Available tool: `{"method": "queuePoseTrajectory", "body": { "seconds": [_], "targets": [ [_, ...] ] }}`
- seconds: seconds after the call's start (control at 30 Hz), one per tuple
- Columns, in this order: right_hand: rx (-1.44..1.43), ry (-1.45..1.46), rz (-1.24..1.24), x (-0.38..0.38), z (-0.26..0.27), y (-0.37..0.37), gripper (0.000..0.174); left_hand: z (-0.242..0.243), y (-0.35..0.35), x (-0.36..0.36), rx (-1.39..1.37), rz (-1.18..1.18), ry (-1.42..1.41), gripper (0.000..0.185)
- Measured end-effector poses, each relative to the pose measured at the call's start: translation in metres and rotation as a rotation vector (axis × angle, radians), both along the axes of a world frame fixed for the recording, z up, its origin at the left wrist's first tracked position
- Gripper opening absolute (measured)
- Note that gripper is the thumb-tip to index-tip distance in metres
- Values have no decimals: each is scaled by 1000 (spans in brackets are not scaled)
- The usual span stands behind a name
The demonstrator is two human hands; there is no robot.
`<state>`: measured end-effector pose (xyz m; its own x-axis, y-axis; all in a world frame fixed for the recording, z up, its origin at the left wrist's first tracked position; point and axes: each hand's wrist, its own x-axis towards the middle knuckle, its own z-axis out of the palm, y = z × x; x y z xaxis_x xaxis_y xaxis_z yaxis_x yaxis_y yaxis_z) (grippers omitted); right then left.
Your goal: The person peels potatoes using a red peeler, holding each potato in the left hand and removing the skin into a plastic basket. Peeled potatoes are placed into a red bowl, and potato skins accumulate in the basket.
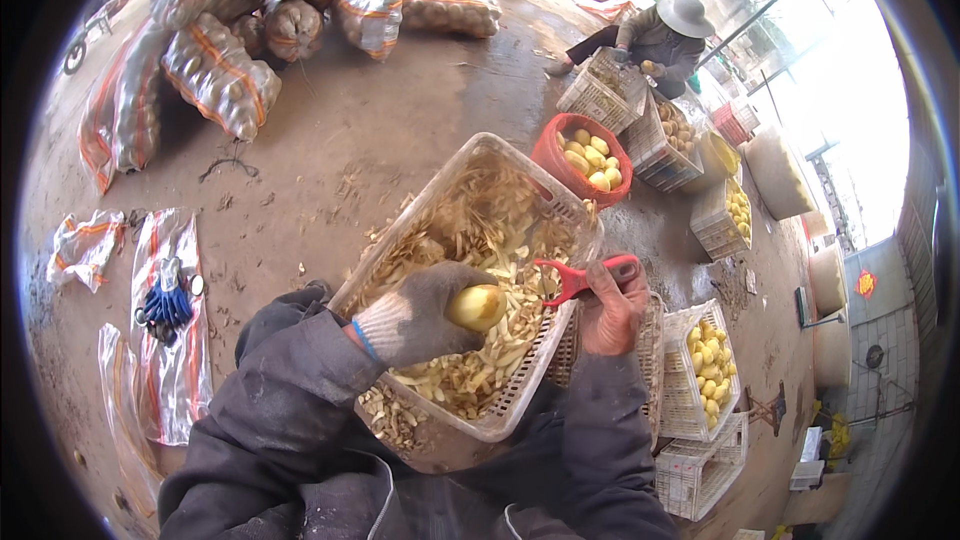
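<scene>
My left hand [424,311], in a grey-palmed knit work glove, is closed around a potato [477,307] whose visible side is mostly peeled, with a brown patch at one end. Bare-skinned, my right hand [613,306] grips the handle of a red Y-shaped peeler [574,281]. The peeler's head points left and stands apart from the potato. Both hands are above a plastic crate [484,431] heaped with potato peelings [517,330]. More peelings [390,412] lie just below the crate's near left side.
Beyond the crate stands a red mesh sack [551,139] of peeled potatoes. Crates of potatoes [679,382] line the right. Another person [667,45] works among crates at the back. Full sacks [221,79] are piled far left; blue gloves [166,304] lie on empty sacking.
</scene>
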<state>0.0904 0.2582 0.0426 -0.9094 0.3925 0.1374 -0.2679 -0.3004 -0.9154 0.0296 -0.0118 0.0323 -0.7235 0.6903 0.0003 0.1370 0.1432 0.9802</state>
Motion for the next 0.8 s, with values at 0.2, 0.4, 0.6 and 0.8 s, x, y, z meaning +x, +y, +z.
{"method": "queuePoseTrajectory", "body": {
  "seconds": [0.2, 0.4, 0.6, 0.8],
  "targets": [
    [120, -73, 81, 9, -6, -40, 26, 6, -3, 3, -53, -14, -33, 60],
    [88, 20, -31, 1, -11, -5, 22, -1, 0, 0, 1, 31, -22, 55],
    [52, -63, 122, 12, 1, -50, 17, 10, -3, 1, -128, -8, -108, 55],
    [71, -38, -53, 1, -2, -19, 16, -1, -4, 3, 19, 42, 44, 54]
  ]
}}
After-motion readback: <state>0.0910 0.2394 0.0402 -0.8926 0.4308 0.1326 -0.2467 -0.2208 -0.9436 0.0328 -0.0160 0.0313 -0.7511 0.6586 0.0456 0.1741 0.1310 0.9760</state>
